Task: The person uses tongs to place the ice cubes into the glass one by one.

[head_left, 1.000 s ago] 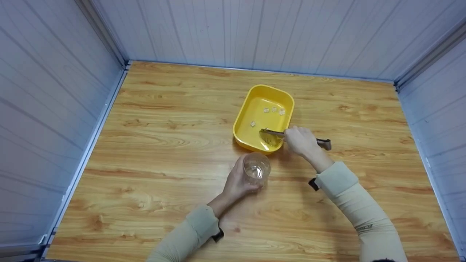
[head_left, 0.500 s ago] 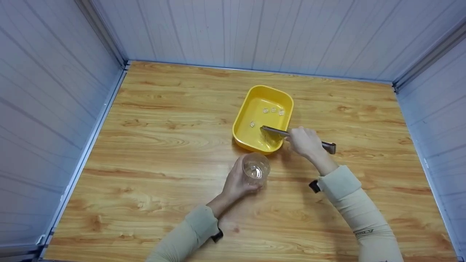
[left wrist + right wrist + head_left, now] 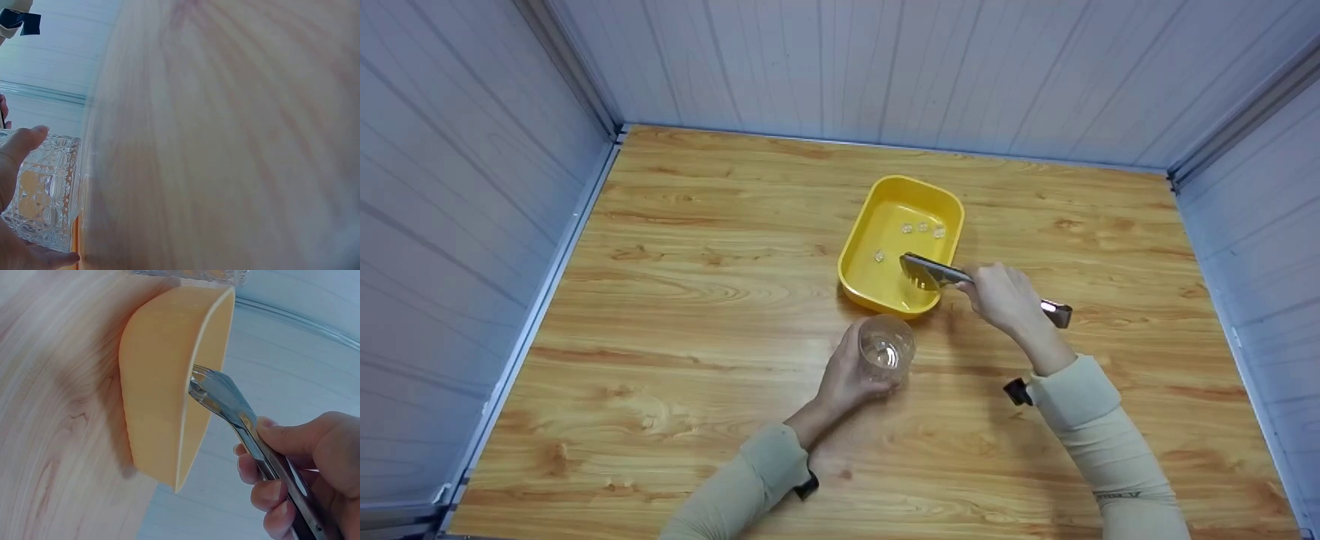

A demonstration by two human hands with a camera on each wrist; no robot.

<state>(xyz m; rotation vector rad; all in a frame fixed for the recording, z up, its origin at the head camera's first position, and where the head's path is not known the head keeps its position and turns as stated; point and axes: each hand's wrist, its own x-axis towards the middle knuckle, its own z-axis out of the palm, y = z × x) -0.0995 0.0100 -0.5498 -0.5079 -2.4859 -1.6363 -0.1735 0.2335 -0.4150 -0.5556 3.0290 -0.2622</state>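
Observation:
My left hand (image 3: 844, 379) holds a clear patterned glass (image 3: 889, 341) upright on the table, just in front of the yellow tub (image 3: 851, 296). In the left wrist view, thumb and fingers curve around the glass (image 3: 42, 194). My right hand (image 3: 1001, 300) grips metal tongs (image 3: 937, 268) by the arms, their tips over the near right part of the tub. From the right wrist view, the tong tips stand close together at the tub's rim, and a small clear piece (image 3: 197, 389) shows between them. Several small clear cubes (image 3: 922, 226) lie on the tub floor.
The wooden table (image 3: 697, 300) is walled by pale panels (image 3: 847, 67) at the back and both sides. A black strap piece (image 3: 1018, 391) sticks out at the right sleeve, another at the left.
My right hand has drawn back to the right, and the tongs have risen from the tub floor with their tips closer together. The left hand and glass have stayed put.

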